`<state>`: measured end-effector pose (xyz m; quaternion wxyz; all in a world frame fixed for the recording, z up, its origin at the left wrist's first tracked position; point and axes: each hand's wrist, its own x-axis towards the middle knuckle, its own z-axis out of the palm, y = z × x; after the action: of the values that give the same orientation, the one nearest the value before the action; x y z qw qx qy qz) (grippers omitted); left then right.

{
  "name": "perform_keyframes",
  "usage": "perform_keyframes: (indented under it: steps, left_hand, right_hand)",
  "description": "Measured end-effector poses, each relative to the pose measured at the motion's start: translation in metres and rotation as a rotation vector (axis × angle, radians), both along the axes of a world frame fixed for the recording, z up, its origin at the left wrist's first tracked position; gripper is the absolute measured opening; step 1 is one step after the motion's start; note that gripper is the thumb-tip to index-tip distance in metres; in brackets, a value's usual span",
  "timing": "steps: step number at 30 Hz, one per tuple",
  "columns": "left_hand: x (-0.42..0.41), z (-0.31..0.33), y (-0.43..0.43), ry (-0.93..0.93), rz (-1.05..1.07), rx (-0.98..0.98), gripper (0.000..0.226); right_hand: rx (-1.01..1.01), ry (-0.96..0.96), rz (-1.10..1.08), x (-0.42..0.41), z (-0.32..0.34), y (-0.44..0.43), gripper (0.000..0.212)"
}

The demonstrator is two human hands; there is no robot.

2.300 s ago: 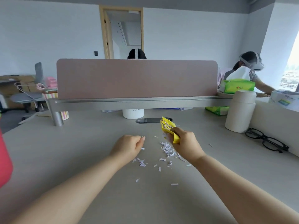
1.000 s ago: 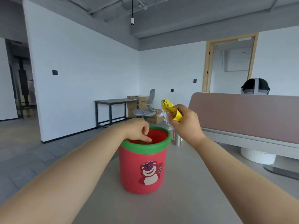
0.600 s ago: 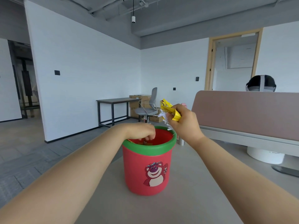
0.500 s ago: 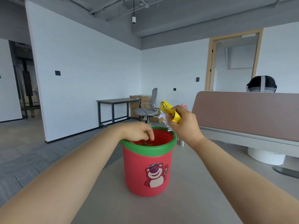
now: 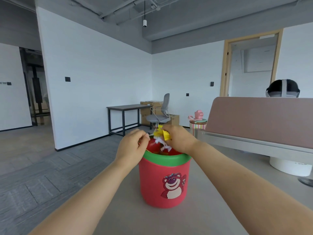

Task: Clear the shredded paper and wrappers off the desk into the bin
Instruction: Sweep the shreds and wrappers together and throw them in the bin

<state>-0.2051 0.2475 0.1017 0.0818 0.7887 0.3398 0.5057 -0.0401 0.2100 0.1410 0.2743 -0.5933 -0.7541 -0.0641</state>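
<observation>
A red bin (image 5: 165, 185) with a green rim and a bear picture stands on the grey desk (image 5: 211, 211), near its left edge. Directly above the bin's opening, my right hand (image 5: 180, 139) grips a crumpled yellow wrapper (image 5: 165, 134). White paper shreds (image 5: 163, 144) hang and drop from that hand into the bin. My left hand (image 5: 133, 148) hovers over the bin's left rim with its fingers curled, thumb against the fingertips; I see nothing in it. Some litter lies inside the bin.
A pink divider panel (image 5: 264, 119) on a metal rail runs along the desk's right side, with a white cylinder (image 5: 290, 165) under it. A striped pot with a pink cup (image 5: 197, 122) stands behind the bin. The floor drops away left of the desk.
My view swung from the shreds on the desk to the bin. My right hand has come down over the opening and shreds are falling from it. My left hand lifted out of the bin.
</observation>
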Motion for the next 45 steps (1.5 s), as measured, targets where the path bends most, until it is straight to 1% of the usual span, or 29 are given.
perform_keyframes:
  steps: [3, 5, 7, 9, 11, 13, 15, 17, 19, 21, 23, 24, 27, 29, 31, 33, 35, 37, 39, 42, 45]
  left_hand:
    - [-0.001, -0.011, 0.0, -0.05, 0.006, 0.067, 0.02]
    - [0.001, -0.014, 0.0, -0.069, 0.013, 0.044, 0.015]
    - [0.002, -0.014, 0.001, -0.08, 0.026, 0.014, 0.015]
    - [0.003, -0.012, 0.0, -0.089, 0.036, -0.011, 0.016]
    - [0.003, -0.012, 0.0, -0.093, 0.037, -0.029, 0.017]
    - [0.003, -0.013, 0.002, -0.091, 0.038, -0.045, 0.019]
    - [0.002, -0.012, 0.003, -0.091, 0.043, -0.06, 0.019]
    - [0.002, -0.012, 0.004, -0.098, 0.037, -0.071, 0.018]
    - [0.002, -0.012, 0.004, -0.096, 0.022, -0.083, 0.016]
    - [0.002, -0.012, 0.003, -0.082, 0.013, -0.084, 0.017]
    - [0.001, -0.009, 0.002, -0.054, -0.001, -0.082, 0.019]
    - [0.0, -0.008, 0.001, -0.026, -0.011, -0.085, 0.02]
    - [-0.004, -0.005, -0.001, 0.088, -0.053, -0.11, 0.024]
    - [-0.006, -0.007, -0.003, 0.141, -0.069, -0.125, 0.027]
    - [-0.006, -0.008, -0.004, 0.181, -0.052, -0.123, 0.031]
    - [-0.004, -0.008, -0.006, 0.2, -0.017, -0.103, 0.031]
    - [-0.003, -0.007, -0.011, 0.144, 0.035, -0.026, 0.026]
    - [0.001, -0.005, -0.02, 0.043, 0.058, 0.133, 0.023]
    - [0.012, -0.004, -0.033, -0.004, 0.031, 0.3, 0.025]
    - [0.046, -0.006, -0.061, 0.052, -0.053, 0.448, 0.019]
    - [0.091, -0.018, -0.088, 0.107, -0.174, 0.54, 0.015]
  right_hand:
    - [-0.327, -0.18, 0.003, 0.0, -0.001, 0.003, 0.034]
    - [-0.515, -0.33, -0.001, -0.004, 0.002, 0.002, 0.039]
    - [-0.675, -0.448, -0.049, -0.007, 0.004, 0.005, 0.039]
    - [-0.787, -0.543, -0.117, -0.011, 0.005, 0.008, 0.039]
    - [-0.833, -0.552, -0.123, -0.013, 0.008, 0.008, 0.04]
    - [-0.794, -0.48, -0.065, -0.013, 0.014, 0.003, 0.043]
    - [-0.691, -0.332, -0.013, -0.01, 0.02, -0.003, 0.045]
    - [-0.617, -0.204, 0.011, -0.008, 0.022, -0.011, 0.053]
    - [-0.615, -0.152, -0.004, -0.009, 0.02, -0.02, 0.06]
    - [-0.63, -0.064, -0.031, -0.013, 0.017, -0.028, 0.062]
    - [-0.61, 0.013, -0.029, -0.016, 0.015, -0.029, 0.056]
    - [-0.569, 0.021, -0.02, -0.017, 0.014, -0.027, 0.051]
    - [-0.344, 0.023, 0.013, -0.01, 0.008, -0.018, 0.031]
    - [-0.286, 0.069, 0.062, -0.003, 0.004, -0.017, 0.022]
    - [-0.242, 0.115, 0.114, 0.0, 0.0, -0.021, 0.019]
    - [-0.142, 0.181, 0.142, 0.002, -0.006, -0.025, 0.019]
    - [-0.008, 0.23, 0.129, 0.006, -0.012, -0.032, 0.018]
    - [0.104, 0.273, 0.11, 0.013, -0.017, -0.041, 0.019]
    - [0.181, 0.308, 0.081, 0.025, -0.021, -0.054, 0.02]
    - [0.251, 0.298, 0.001, 0.051, -0.031, -0.083, 0.019]
    - [0.226, 0.257, -0.116, 0.09, -0.05, -0.123, 0.017]
